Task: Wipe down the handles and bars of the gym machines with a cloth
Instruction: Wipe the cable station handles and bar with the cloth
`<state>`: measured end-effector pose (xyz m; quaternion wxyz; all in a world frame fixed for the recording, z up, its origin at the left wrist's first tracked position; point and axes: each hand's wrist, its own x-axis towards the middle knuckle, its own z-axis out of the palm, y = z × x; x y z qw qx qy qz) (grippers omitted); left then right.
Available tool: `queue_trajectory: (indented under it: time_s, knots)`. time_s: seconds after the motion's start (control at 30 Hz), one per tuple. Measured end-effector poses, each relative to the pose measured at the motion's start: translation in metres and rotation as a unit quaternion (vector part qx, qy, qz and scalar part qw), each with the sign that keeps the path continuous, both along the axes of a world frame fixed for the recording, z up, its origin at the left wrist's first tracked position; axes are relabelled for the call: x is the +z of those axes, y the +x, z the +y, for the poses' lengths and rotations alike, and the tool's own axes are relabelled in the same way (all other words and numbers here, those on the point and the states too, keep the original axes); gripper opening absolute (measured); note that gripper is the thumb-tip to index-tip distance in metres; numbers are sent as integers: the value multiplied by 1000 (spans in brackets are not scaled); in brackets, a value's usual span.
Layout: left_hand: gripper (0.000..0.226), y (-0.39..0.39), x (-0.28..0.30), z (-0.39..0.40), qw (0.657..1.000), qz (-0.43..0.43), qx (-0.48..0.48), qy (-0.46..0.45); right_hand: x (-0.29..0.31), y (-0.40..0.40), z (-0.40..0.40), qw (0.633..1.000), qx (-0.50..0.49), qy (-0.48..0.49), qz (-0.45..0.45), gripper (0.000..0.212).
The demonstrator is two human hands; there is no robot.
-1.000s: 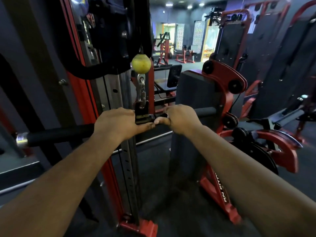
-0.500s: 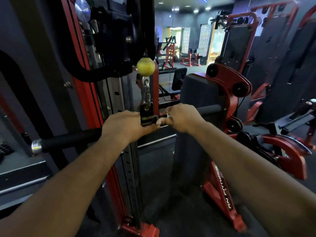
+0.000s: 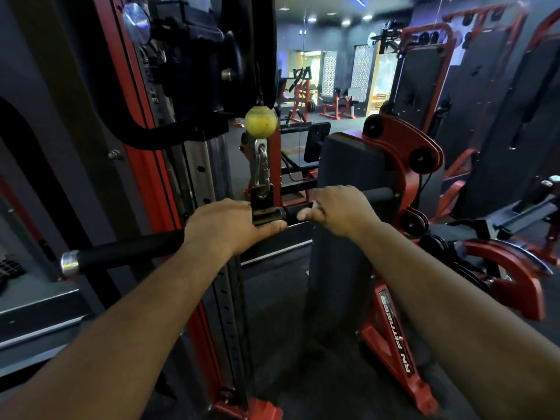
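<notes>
Gym, dark floor (red machines)

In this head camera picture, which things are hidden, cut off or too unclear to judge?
- Cloth: only a white scrap shows; the right hand covers the rest.
- Bar: both hands hide parts of it; the left hand covers its left grip near the swivel.
- Bar's right end: hidden behind the red machine.
- Far gym equipment: too small and dim.

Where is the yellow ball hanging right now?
In the head view, the yellow ball hangs upper middle, right above the silver clip that joins it to the black bar, which both hands grip just below.
</notes>
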<state>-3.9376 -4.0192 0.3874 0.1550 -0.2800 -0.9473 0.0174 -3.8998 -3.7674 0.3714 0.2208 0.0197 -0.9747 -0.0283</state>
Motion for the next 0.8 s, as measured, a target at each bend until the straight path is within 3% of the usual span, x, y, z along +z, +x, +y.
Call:
queue_trajectory:
  time_s: [0.1, 0.23, 0.37, 0.53, 0.63, 0.8]
  knots:
    - [85, 0, -3, 0, 1000, -5, -10, -1, -32, 14, 18, 990, 10, 41, 131, 84]
    - [86, 4, -3, 4, 1000, -14, -14, 14, -40, 30, 51, 981, -74, -44, 172, 85]
    - [84, 3, -2, 8, 1000, -12, -4, 18, -35, 27, 31, 976, -117, -104, 150, 90]
    - [86, -2, -3, 7, 1000, -11, 4, 6, -44, 23, 15, 995, -36, 6, 89, 95]
    - [85, -5, -2, 4, 1000, -11, 5, 1, -39, 25, 56, 994, -64, 58, 70, 91]
    - [87, 0, -2, 13, 1000, -29, -1, 8, -51, 27, 88, 970, -81, -126, 194, 72]
